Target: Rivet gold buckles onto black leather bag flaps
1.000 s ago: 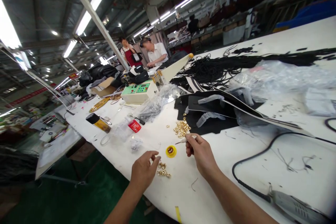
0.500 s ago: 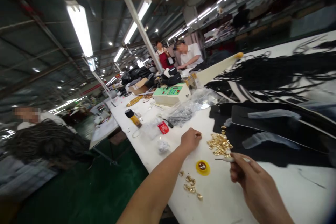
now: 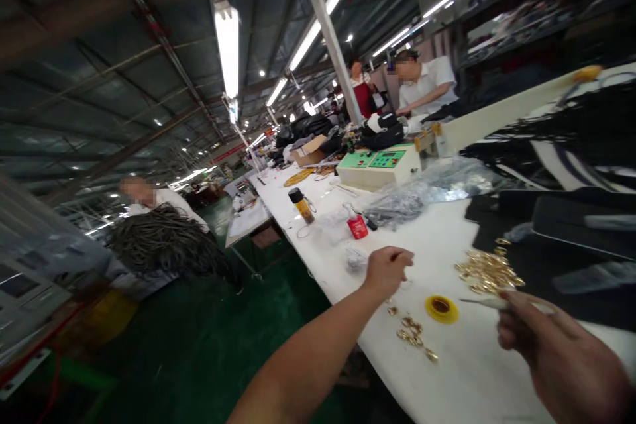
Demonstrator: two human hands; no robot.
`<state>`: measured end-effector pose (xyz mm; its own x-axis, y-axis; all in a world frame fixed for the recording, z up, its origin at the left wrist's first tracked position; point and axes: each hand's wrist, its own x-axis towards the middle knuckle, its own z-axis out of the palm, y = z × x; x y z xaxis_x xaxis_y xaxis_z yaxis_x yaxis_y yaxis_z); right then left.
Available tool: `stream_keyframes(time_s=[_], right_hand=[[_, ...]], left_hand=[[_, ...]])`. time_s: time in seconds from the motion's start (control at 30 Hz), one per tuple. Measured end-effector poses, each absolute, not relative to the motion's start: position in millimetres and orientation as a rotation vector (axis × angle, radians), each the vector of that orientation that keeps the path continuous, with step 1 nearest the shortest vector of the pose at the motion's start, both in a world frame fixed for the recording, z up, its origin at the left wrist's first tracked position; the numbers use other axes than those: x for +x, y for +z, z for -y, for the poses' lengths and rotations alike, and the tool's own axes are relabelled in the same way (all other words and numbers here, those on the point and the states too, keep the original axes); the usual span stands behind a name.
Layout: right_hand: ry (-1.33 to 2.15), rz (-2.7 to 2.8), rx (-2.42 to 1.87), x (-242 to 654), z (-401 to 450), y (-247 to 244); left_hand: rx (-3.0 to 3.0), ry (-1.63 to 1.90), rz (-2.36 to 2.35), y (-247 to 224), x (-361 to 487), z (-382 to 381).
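Observation:
My left hand (image 3: 389, 271) is over the white table with its fingers curled together; what is between the fingertips, if anything, is too small to make out. Between my right thumb and fingers is a thin pointed tool (image 3: 489, 303) with a pale handle, its tip toward the left; my right hand (image 3: 551, 338) is at the lower right. A yellow round dish (image 3: 450, 310) with a brown centre lies between the hands. Behind the tool sits a pile of gold metal pieces (image 3: 489, 270). Several more gold pieces (image 3: 411, 330) are scattered nearer the table's front edge.
On the white table (image 3: 342, 277) are a red packet (image 3: 357, 226), a spray can (image 3: 301, 206), plastic bags (image 3: 422, 199), a green-and-cream control box (image 3: 380, 167) and black sheets (image 3: 576, 225). A person (image 3: 163, 212) carries a dark bundle at left. Two people are beyond the table.
The camera view has turned left, so the table and people appear further right. My left hand has moved a little nearer the yellow dish, its fingers still curled. The tool stays in my right hand.

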<state>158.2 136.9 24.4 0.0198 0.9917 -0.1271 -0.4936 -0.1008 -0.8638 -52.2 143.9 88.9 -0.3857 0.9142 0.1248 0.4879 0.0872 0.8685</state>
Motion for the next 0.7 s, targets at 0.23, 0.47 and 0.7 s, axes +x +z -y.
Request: stream_keyframes(time_s=[0.23, 0.47, 0.7], right_hand=[[1.508, 1.006, -0.812, 144.1, -101.0, 56.2], [1.508, 1.122, -0.856, 131.6, -90.3, 44.9], [1.443, 1.149, -0.842, 146.0, -75.9, 62.8]], left_hand=[[0.865, 1.392, -1.666, 45.4, -37.0, -7.2], [0.691, 1.5, -1.555, 21.7, -4.8, 15.0], [0.82, 1.41, -1.336, 40.6, -1.3, 13.9]])
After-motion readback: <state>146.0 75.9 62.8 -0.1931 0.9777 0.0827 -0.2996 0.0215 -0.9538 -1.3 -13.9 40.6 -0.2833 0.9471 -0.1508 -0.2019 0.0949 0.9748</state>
